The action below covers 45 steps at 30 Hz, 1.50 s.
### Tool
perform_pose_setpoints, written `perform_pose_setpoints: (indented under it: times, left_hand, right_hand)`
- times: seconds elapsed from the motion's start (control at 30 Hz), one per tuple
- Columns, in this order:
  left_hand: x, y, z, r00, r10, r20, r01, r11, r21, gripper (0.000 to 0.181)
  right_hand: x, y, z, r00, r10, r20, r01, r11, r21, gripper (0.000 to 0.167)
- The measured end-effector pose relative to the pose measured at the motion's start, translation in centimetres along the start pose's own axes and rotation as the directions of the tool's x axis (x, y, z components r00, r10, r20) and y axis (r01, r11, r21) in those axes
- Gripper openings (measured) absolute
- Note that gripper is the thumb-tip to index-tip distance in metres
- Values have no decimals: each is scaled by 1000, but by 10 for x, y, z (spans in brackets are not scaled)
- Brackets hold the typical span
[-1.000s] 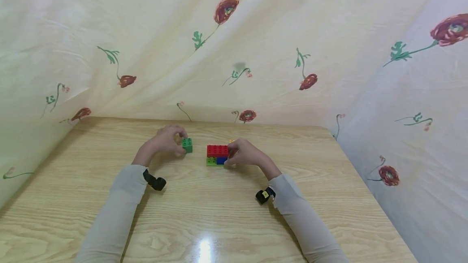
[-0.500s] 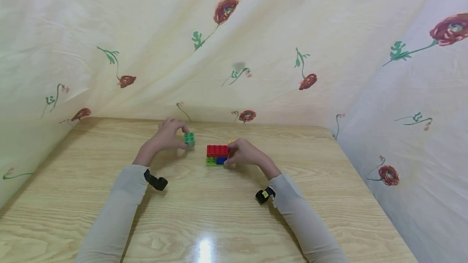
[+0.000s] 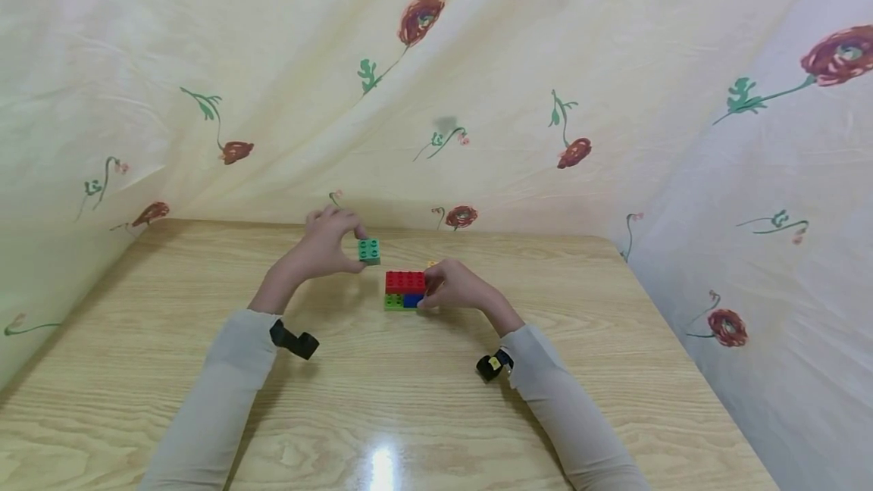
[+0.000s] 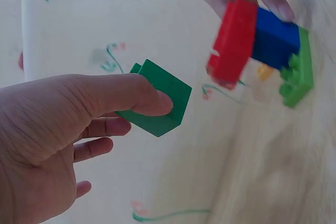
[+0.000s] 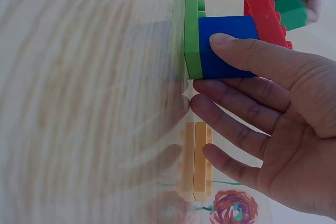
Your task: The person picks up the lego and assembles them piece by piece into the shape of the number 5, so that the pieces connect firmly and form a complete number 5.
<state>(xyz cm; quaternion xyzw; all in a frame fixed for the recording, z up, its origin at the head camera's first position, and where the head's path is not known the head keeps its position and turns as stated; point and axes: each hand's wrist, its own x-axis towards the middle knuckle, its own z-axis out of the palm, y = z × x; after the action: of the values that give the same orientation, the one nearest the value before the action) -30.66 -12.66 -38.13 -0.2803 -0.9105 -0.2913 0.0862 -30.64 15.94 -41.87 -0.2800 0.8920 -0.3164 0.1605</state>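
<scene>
My left hand [image 3: 323, 248] pinches a green toy building brick [image 3: 369, 250] between thumb and fingers, raised above the table with its studs upward. Seen from the left wrist, the thumb lies across the side of this brick. To its right stands a small stack: a light green brick [image 3: 394, 302] at the bottom, a blue brick [image 4: 275, 38] in the middle and a red brick [image 3: 405, 282] on top. My right hand [image 3: 457, 285] grips the right end of the stack, thumb on the blue brick. In the head view that hand covers part of the stack.
A yellow-orange brick [image 5: 201, 150] lies on the table just beyond my right hand, mostly hidden in the head view. The wooden table [image 3: 382, 385] ends at a flower-patterned cloth [image 3: 307, 97] behind and at the sides.
My left hand has lifted the green brick and carried it to the right, closer to the stack. My right hand and the stack have kept their place.
</scene>
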Motion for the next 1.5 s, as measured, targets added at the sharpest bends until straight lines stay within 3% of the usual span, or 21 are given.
perform_pose_setpoints:
  times: [0.17, 0.37, 0.9, 1.27, 1.5]
  left_hand:
    - [0, 16, -5, 1000, 21, 6, -20, 999, -31, 37]
    - [-1, 25, -4, 999, 19, 47, -16, 997, -73, 36]
    - [0, 32, 8, 993, 58, 100, -48, 994, -95, 35]
    - [1, 34, 12, 991, 92, 94, -87, 994, -60, 34]
    - [1, 34, 13, 992, 86, 93, -80, 994, -71, 34]
  right_hand:
    - [0, -1, -1, 1000, 9, 1, -9, 1000, -1, 21]
    - [-1, -1, -1, 1000, 6, 2, -6, 1000, 5, 24]
    - [0, 2, -1, 1000, -30, 4, 30, 999, 19, 26]
    - [-1, 1, -2, 999, -51, 7, 51, 999, 15, 24]
    - [0, 1, -2, 999, -35, 9, 35, 999, 13, 25]
